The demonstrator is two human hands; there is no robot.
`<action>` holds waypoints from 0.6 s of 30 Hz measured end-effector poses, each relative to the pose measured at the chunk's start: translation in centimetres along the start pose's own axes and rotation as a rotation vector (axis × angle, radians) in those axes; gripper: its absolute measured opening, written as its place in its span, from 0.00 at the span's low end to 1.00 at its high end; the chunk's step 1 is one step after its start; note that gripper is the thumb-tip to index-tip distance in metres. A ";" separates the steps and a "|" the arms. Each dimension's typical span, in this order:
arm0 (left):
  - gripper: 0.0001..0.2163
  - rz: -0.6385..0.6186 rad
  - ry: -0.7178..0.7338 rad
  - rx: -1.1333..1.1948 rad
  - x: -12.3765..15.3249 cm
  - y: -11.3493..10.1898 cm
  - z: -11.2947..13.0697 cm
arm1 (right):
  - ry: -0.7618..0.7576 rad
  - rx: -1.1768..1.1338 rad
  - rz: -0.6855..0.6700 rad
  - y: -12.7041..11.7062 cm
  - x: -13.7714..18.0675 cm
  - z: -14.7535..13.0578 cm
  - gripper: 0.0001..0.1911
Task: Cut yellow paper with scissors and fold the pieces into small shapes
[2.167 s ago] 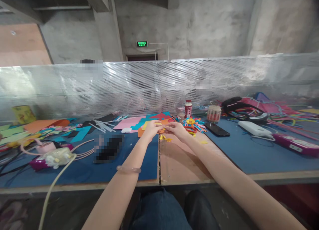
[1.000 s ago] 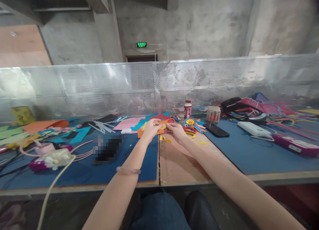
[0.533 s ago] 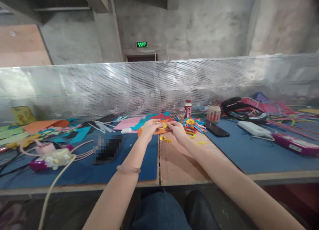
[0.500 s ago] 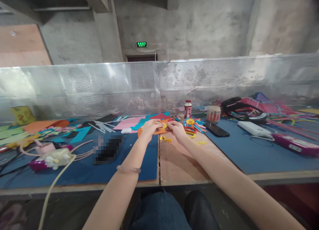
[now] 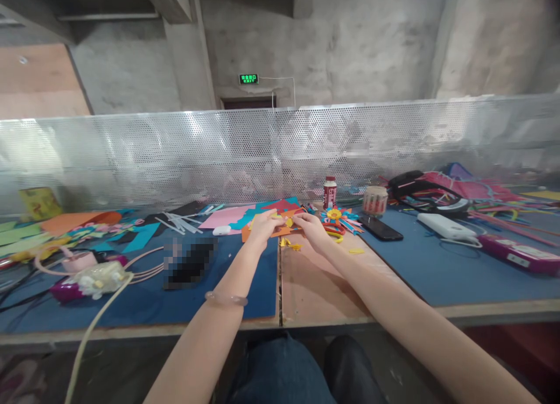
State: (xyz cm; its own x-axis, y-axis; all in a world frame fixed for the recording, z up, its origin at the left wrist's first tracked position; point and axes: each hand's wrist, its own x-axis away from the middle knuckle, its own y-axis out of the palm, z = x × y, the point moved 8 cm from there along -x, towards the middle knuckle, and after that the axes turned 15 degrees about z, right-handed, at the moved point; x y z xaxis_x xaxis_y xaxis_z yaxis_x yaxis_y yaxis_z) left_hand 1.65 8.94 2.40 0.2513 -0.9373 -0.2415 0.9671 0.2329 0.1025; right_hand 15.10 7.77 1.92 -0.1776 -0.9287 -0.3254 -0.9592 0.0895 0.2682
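Note:
Between my two hands is a small yellow paper piece (image 5: pixel 289 222), its exact shape too small to make out. My left hand (image 5: pixel 265 224) pinches it from the left, and the fingertips of my right hand (image 5: pixel 310 226) close on its right side. Orange paper (image 5: pixel 250 233) lies beneath and beside my left hand. Just below the hands, yellow paper scraps (image 5: pixel 290 245) rest on the bare wood. A paper flower (image 5: pixel 334 215) with a yellow centre and blue, orange and pink strips lies right of my right hand, by yellow-handled scissors (image 5: pixel 335 236).
A small red bottle (image 5: pixel 330 192) and a jar (image 5: pixel 375 200) stand behind the flower. A black phone (image 5: pixel 381 227) lies to the right, near a white power bank (image 5: pixel 446 226). Leftward are coloured paper sheets (image 5: pixel 227 216), white strips (image 5: pixel 179 222) and a power strip (image 5: pixel 98 278) with cables.
My fingers have shifted slightly around the yellow piece, the left fingers curling lower. Both arms and the things on the table stay in place.

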 end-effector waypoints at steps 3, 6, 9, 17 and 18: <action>0.31 0.011 0.004 -0.007 0.1 -0.1 0.1 | -0.016 0.038 -0.022 0.1 0.3 -0.2 0.15; 0.29 0.025 0.005 -0.029 0.3 -0.1 0.3 | -0.033 0.067 -0.006 0.1 0.4 -0.1 0.14; 0.25 0.011 0.024 -0.049 0.5 0.1 0.4 | -0.022 0.061 0.030 -0.1 0.5 0.1 0.12; 0.15 -0.095 0.058 -0.145 1.6 1.1 1.0 | 0.020 -0.014 0.063 -0.8 0.3 0.3 0.09; 0.14 -0.117 0.064 -0.158 1.9 1.2 1.1 | 0.019 -0.021 0.067 -0.9 0.2 0.3 0.09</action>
State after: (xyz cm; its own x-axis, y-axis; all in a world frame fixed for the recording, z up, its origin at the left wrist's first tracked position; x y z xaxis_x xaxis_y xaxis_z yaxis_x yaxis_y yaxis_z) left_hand 3.27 7.18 3.14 0.1338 -0.9431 -0.3045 0.9828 0.1657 -0.0814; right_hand 15.87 7.58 1.28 -0.2372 -0.9274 -0.2892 -0.9405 0.1447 0.3076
